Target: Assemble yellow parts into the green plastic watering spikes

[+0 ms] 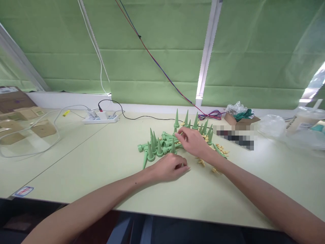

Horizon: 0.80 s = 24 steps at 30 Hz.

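My right hand reaches over the pile, its fingers bent and pinched at the base of an upright green plastic spike. Close in front of the pile, my left hand rests on the table with fingers curled; whatever lies inside them is hidden. Around both hands are several green cone-shaped spikes with ribbed collars, some upright, others lying in a heap of green tubular parts. Small yellow plastic pieces are scattered beside and beneath my right forearm.
A power strip with plugs and cables sits at the back left, near brown cardboard pieces. Toward the back right are an open carton, a bundled red-blue wire, clear plastic bags and a drink cup.
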Available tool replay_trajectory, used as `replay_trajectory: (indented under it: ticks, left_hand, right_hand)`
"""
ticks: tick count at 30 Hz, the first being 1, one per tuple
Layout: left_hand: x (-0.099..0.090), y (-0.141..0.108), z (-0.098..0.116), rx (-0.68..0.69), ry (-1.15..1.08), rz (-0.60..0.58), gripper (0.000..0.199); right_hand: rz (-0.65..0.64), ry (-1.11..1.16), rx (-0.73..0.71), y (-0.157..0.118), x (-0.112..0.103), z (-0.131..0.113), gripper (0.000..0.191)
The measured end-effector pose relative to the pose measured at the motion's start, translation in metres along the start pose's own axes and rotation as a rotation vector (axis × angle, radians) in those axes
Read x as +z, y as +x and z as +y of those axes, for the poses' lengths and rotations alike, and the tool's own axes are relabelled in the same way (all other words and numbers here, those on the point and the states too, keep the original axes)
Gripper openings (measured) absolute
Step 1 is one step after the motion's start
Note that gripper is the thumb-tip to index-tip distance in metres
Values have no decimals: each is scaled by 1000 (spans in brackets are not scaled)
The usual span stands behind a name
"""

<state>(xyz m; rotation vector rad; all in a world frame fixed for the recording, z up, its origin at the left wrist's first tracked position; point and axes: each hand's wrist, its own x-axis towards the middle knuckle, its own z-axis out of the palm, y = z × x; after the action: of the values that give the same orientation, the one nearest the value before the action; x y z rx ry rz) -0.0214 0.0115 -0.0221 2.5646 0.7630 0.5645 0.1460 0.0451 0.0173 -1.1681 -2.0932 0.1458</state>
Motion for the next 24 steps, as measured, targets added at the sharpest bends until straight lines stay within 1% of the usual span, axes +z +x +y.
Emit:
replay_trajectory:
  ticks: [3, 6, 8, 12, 16, 19, 21, 24]
  left_hand:
    - [0, 0, -1, 8, -3, -11, 35]
    - [1, 1, -1, 20, 12, -11, 35]
    - [1, 1, -1, 21, 26, -13, 36]
    - [0, 1, 0, 16, 20, -18, 36]
    - [-1, 0, 2, -2, 3, -20, 34]
    - [-1, 0, 2, -27, 0, -8, 33]
    - [-1, 0, 2, -26, -1, -6, 32]
    - [0, 1, 2, -10, 1, 10, 31]
  right_hand:
    - [-95, -7, 15, -5, 14, -9, 23]
    - [-149, -22, 19, -5, 23, -7, 18]
    - [-156, -16, 12, -6, 26, -4, 25]
    - [-151, 27, -13, -10, 26, 1, 32]
    - [-156, 40, -18, -19, 17, 5, 32]
    - [-137, 56, -5, -29, 9, 11, 34]
    - [-86, 87, 13, -37, 5, 17, 36]
    - [5, 144, 61, -48, 3, 25, 33]
